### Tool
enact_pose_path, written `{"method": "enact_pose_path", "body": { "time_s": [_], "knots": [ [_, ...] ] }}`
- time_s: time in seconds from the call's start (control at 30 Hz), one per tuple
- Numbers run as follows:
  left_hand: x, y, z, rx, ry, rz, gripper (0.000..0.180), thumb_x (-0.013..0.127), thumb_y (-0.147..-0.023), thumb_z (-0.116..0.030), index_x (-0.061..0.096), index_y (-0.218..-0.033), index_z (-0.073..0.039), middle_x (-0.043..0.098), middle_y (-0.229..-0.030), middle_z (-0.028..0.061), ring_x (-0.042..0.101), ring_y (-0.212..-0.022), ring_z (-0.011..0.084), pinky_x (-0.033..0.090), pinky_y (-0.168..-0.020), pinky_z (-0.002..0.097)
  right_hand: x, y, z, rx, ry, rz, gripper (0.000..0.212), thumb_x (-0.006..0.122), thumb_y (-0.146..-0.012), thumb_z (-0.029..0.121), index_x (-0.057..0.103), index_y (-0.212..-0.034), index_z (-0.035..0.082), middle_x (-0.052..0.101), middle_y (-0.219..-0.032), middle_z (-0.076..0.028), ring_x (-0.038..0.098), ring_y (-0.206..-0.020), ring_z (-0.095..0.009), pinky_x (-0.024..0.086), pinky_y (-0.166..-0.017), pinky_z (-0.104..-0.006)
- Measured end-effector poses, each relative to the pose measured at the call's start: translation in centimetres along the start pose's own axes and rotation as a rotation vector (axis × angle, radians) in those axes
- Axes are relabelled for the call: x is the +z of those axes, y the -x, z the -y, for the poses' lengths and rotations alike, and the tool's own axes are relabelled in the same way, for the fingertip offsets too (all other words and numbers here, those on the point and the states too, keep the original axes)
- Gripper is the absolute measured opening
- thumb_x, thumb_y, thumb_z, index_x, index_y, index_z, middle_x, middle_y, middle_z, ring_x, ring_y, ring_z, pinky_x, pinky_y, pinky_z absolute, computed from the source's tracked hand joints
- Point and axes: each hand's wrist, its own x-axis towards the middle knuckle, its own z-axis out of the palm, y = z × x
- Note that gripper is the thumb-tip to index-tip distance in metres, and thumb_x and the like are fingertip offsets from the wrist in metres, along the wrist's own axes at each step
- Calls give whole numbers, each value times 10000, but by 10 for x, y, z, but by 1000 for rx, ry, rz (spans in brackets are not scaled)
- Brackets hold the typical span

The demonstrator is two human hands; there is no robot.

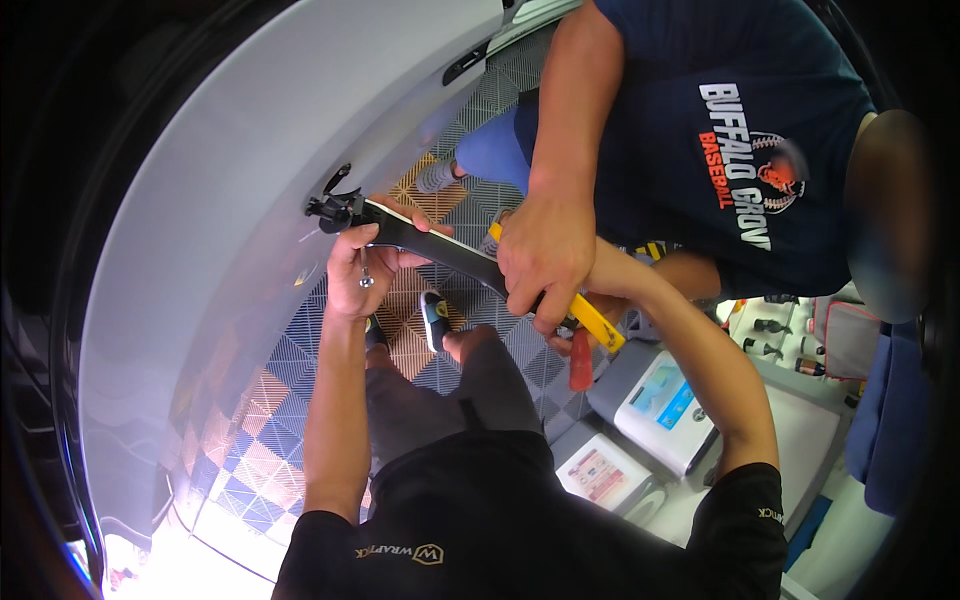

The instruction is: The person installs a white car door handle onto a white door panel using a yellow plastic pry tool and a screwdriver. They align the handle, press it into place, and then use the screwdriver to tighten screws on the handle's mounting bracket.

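My left hand (355,265) is closed around one end of a long black bar-shaped part (450,252) with a pale edge. At that end are a dark bracket (335,208) close to the grey panel and a small metal ball-ended rod (366,270) beside my thumb. My right hand (612,272) reaches toward the bar's other end, its fingers hidden behind a co-worker's hand (548,250). That co-worker's hand grips the bar from above. A flat yellow piece (598,322) sticks out below it. Under that, a red handle (580,362) is next to the co-worker's other hand, mostly hidden.
A large curved grey vehicle panel (230,180) with a black recess (465,66) rises at the left. The co-worker in a dark shirt (690,60) stands opposite me. A white machine with a screen (660,405) stands at the lower right. Patterned floor tiles (265,420) lie below.
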Motion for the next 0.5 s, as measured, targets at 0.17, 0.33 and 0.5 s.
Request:
{"method": "enact_pose_path", "body": {
  "time_s": [0.17,0.33,0.5],
  "knots": [
    [-3,1,-3,10,-13,4,534,564,-951,-353,486,-1287,56,688,-1107,275,667,-1134,563,618,-946,553,-23,-30,-37,-561,-14,233,153,620,-965,205,632,-990,54,561,-835,-67,672,-624,-223,537,-511,-335],
    [-12,6,13,11,56,-44,718,569,-976,-481,439,-1444,48,670,-1202,285,629,-1233,537,588,-998,545,-37,-46,-25,-523,28,385,201,600,-956,217,619,-1054,43,571,-869,-90,691,-640,-260,559,-492,-359],
    [46,70,64,153,-214,-668,619,545,-1041,-420,476,-1464,26,627,-1331,188,650,-1186,314,567,-941,416,40,-14,54,913,-1612,-768,257,588,-1005,292,631,-1087,52,590,-960,-31,668,-857,-132,538,-707,-285]
  ]
}}
